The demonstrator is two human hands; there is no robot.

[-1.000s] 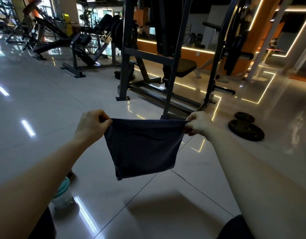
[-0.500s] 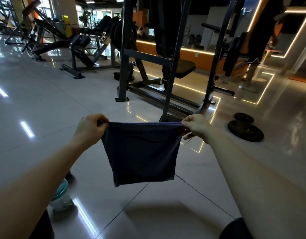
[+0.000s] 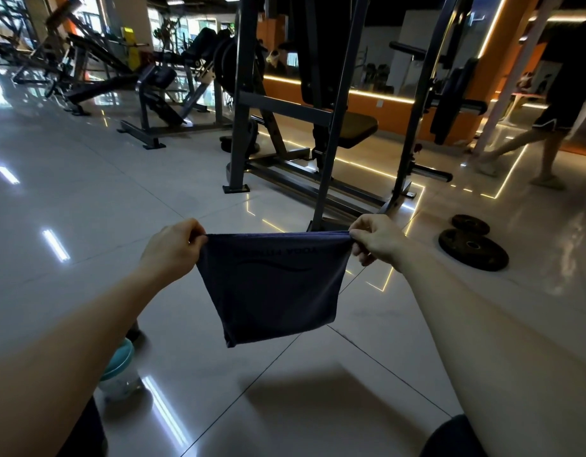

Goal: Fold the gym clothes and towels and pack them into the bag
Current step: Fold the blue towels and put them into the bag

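Cloth: we hold a dark blue cloth (image 3: 271, 285) up in the air in front of us, well above the floor (image 3: 87, 225). We cannot tell whether it is a towel or a garment. The top edge is stretched level and looks doubled over, and a faint wavy line and some lettering show below it.
Left hand: our left hand (image 3: 172, 247) pinches the cloth's top left corner, fingers curled round the edge.
Right hand: our right hand (image 3: 377, 239) pinches the top right corner between thumb and fingertips.
Change: a second ago the cloth hung skewed, tapering to one low corner. Now its lower edge hangs wider and squarer, though the left corner is still lower. Our hands have barely moved.
Meaning: we judge this fold is settling straight. The next fold or the laying down can follow once the edges line up.
Bag: not in view, so no packing can be judged.
Nearby: a jar (image 3: 118, 367) with a teal lid stands on the floor under our left forearm.
Further out: two weight plates (image 3: 473, 249) lie to the right, with a steel rack (image 3: 331, 127) beyond the cloth.
Also new: a person (image 3: 562, 94) has walked in at far right.
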